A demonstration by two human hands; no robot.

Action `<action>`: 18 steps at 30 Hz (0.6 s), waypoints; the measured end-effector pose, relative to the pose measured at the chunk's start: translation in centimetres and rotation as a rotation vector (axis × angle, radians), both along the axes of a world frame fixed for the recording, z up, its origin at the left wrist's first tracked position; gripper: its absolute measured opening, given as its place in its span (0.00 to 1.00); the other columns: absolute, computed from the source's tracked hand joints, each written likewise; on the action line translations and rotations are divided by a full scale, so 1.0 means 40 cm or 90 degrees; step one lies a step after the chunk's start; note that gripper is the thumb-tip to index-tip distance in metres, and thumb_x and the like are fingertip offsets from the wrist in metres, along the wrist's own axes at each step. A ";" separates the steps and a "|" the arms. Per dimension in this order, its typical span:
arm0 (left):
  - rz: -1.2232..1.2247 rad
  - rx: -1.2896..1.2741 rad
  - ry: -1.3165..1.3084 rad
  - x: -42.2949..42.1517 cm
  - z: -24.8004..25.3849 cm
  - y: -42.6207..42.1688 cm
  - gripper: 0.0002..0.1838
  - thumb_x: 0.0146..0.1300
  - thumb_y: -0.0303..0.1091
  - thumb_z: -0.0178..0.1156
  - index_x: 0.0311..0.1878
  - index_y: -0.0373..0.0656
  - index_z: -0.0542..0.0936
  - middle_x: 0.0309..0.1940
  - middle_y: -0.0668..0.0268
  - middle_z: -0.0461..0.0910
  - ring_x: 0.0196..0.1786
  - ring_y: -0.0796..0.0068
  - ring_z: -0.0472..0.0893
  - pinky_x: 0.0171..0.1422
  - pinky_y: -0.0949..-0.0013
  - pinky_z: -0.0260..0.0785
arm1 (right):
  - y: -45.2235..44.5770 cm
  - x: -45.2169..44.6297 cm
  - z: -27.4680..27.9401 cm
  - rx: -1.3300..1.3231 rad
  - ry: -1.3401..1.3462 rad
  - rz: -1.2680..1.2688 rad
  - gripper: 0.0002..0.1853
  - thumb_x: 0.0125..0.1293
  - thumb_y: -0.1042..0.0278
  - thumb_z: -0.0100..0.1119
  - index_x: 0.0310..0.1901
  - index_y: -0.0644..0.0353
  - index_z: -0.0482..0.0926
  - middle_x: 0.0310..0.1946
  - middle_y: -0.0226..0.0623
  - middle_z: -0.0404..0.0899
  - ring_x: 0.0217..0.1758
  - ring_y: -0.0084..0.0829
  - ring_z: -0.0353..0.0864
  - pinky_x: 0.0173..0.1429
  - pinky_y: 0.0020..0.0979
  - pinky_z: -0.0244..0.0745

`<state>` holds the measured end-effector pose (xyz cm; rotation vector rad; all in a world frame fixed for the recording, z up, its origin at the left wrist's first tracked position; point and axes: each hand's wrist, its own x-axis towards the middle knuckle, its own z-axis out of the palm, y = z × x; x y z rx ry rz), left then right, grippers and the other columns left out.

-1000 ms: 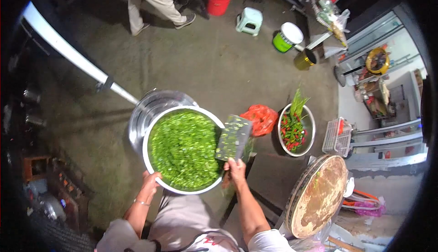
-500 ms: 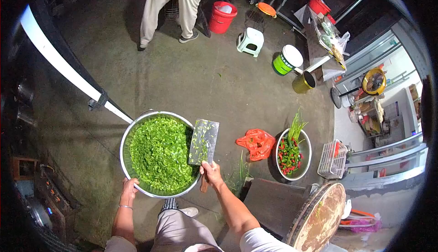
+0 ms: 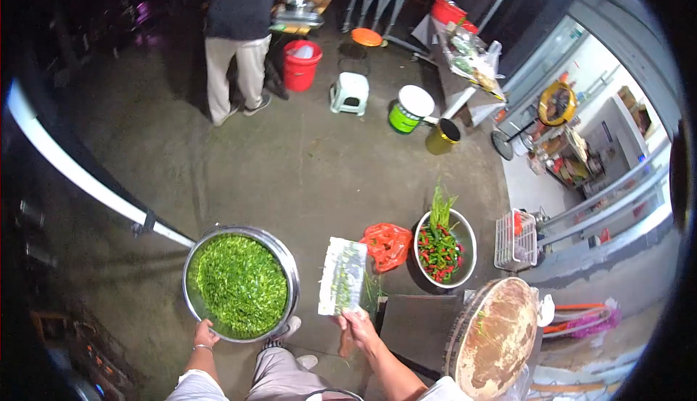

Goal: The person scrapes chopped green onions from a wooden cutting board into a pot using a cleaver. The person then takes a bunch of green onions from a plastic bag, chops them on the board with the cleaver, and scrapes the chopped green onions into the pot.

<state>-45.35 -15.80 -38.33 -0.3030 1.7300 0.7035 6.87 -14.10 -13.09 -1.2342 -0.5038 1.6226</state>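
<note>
A large metal bowl (image 3: pixel 290 285) full of chopped greens (image 3: pixel 242 285) is at the lower left, and my left hand (image 3: pixel 206 333) grips its near rim. My right hand (image 3: pixel 356 326) is closed around the handle of a cleaver (image 3: pixel 343 277), to the right of the bowl and apart from it. Bits of green stick to the broad blade. Beyond the cleaver lies a red plastic bag (image 3: pixel 387 246). Nearest on the right is a round, worn chopping block (image 3: pixel 497 339) with a few green scraps on top.
A bowl of red and green peppers (image 3: pixel 468 245) stands right of the bag, beside a white basket (image 3: pixel 515 241). Farther off are a stool (image 3: pixel 350 94), a red bucket (image 3: pixel 301 67), a green-and-white bucket (image 3: pixel 411 109) and a person (image 3: pixel 243 9) at a table. A pale pole (image 3: pixel 80 168) slants at left.
The cleaver has moved away from the bowl's rim, to the right. The bowl sits lower in view. The other person has turned up at a table as the view shifted.
</note>
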 end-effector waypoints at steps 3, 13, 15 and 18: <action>-0.134 -0.033 0.078 0.036 0.152 0.040 0.21 0.55 0.33 0.62 0.54 0.49 0.75 0.49 0.55 0.74 0.42 0.56 0.77 0.56 0.36 0.75 | -0.083 0.086 0.222 -0.022 0.013 -0.136 0.10 0.74 0.64 0.63 0.49 0.58 0.75 0.25 0.24 0.71 0.24 0.22 0.72 0.47 0.41 0.85; -0.579 0.054 -0.013 0.287 0.330 0.322 0.05 0.63 0.33 0.52 0.31 0.51 0.70 0.20 0.64 0.66 0.21 0.67 0.69 0.33 0.52 0.71 | -0.601 0.434 0.632 -0.069 -0.259 -0.598 0.07 0.74 0.65 0.59 0.42 0.57 0.73 0.23 0.31 0.76 0.20 0.23 0.74 0.24 0.29 0.75; -0.650 0.135 -0.058 0.425 0.381 0.402 0.12 0.65 0.36 0.51 0.24 0.53 0.67 0.15 0.67 0.61 0.15 0.67 0.64 0.23 0.57 0.62 | -0.707 0.493 0.670 -0.157 -0.433 -0.642 0.08 0.74 0.63 0.60 0.43 0.59 0.75 0.23 0.31 0.79 0.21 0.21 0.77 0.25 0.28 0.75; -0.607 0.337 -0.097 0.671 0.470 0.448 0.13 0.72 0.38 0.53 0.28 0.54 0.68 0.14 0.70 0.65 0.13 0.75 0.63 0.16 0.70 0.55 | -0.848 0.590 0.673 -0.229 -0.906 -0.531 0.15 0.71 0.68 0.59 0.55 0.64 0.79 0.24 0.41 0.83 0.30 0.40 0.86 0.40 0.40 0.82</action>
